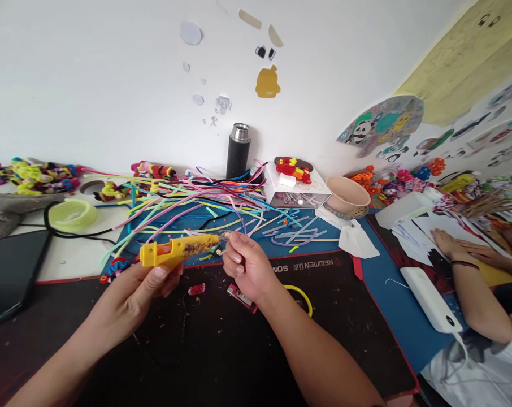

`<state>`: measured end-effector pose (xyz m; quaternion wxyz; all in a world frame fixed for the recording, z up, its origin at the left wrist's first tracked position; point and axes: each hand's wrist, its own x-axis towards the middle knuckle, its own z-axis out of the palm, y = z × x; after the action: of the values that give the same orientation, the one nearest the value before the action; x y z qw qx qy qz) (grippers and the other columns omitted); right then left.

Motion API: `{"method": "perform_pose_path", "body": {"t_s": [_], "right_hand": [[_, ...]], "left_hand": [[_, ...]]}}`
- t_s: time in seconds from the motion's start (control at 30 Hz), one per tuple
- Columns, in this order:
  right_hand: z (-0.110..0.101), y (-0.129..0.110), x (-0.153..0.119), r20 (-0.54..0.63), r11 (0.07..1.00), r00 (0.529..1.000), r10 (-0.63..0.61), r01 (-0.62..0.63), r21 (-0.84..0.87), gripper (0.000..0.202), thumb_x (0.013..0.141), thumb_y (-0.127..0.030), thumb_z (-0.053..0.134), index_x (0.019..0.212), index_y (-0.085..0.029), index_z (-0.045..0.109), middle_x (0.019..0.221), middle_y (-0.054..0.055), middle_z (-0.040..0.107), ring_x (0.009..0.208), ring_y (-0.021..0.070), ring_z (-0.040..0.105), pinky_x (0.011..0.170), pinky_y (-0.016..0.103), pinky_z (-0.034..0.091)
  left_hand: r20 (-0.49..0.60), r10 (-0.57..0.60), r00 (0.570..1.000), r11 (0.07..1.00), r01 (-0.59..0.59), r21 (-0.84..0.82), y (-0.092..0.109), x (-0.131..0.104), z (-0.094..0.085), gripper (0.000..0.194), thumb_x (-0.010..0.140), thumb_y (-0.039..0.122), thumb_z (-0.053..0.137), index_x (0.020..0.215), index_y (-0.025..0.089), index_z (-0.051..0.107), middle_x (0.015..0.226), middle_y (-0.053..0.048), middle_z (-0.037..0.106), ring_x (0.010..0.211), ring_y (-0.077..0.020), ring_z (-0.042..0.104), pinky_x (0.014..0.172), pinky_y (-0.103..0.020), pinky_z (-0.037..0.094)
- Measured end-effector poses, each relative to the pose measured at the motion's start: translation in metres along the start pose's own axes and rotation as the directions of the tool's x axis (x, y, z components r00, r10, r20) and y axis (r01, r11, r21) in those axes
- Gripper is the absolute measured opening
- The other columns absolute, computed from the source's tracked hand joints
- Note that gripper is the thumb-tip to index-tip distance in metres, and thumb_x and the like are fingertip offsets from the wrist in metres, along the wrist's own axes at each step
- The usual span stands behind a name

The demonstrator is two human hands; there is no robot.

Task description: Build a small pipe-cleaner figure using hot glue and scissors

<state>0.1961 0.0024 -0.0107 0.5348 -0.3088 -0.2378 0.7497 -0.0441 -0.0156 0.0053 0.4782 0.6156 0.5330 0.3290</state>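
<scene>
A yellow hot glue gun (pixel 177 250), stained dark toward its front, points right in the grip of my left hand (pixel 143 291). My right hand (pixel 247 265) is closed in a pinch just beyond the nozzle; a small pale bit shows at its fingertips, too small to name. Under the right hand a pink lighter (pixel 242 298) lies on the black mat (pixel 222 350). Between the hands a short red fuzzy piece (pixel 196 289) rests on that mat. Behind them spread many coloured pipe cleaners (pixel 188 209).
A black thermos (pixel 239 150) stands by the wall, left of a white box (pixel 296 189) and a pinkish bowl (pixel 348 193). A phone (pixel 12 274) and green tape roll (pixel 73 216) lie left. At right are a white power bank (pixel 429 298) and another person's arms (pixel 476 288).
</scene>
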Motion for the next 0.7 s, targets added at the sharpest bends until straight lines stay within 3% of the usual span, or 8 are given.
{"method": "perform_pose_path", "body": {"t_s": [0.23,0.47,0.7], "right_hand": [[0.001,0.0,0.0,0.003,1.0,1.0,0.008,-0.008,0.001,0.039,0.083,-0.048,0.094,0.089,-0.021,0.067,0.056,-0.012,0.04,0.044,0.0056,0.025,0.047,0.025,0.013],[0.0,0.0,0.0,-0.01,1.0,1.0,0.013,-0.013,-0.001,0.036,0.084,-0.047,0.093,0.089,-0.022,0.069,0.055,-0.012,0.039,0.044,0.0061,0.024,0.047,0.025,0.014],[0.0,0.0,0.0,-0.004,1.0,1.0,0.009,-0.009,0.025,0.037,0.082,-0.047,0.095,0.088,-0.021,0.069,0.055,-0.012,0.041,0.044,0.0054,0.025,0.047,0.025,0.013]], "left_hand": [[-0.024,0.001,1.0,1.0,-0.002,-0.018,0.005,0.001,0.001,0.072,0.09,0.093,0.057,0.079,0.025,0.076,0.074,-0.008,0.071,0.07,-0.0264,0.064,0.066,-0.035,0.055],[0.006,0.066,0.998,0.996,-0.066,0.065,0.016,0.001,0.0,0.077,0.094,0.093,0.05,0.074,0.021,0.068,0.073,-0.006,0.068,0.071,-0.0242,0.061,0.067,-0.034,0.052],[-0.01,0.061,0.998,0.997,-0.06,0.053,0.012,0.002,-0.001,0.073,0.096,0.089,0.051,0.077,0.022,0.071,0.071,-0.005,0.067,0.069,-0.023,0.059,0.067,-0.032,0.053]]}}
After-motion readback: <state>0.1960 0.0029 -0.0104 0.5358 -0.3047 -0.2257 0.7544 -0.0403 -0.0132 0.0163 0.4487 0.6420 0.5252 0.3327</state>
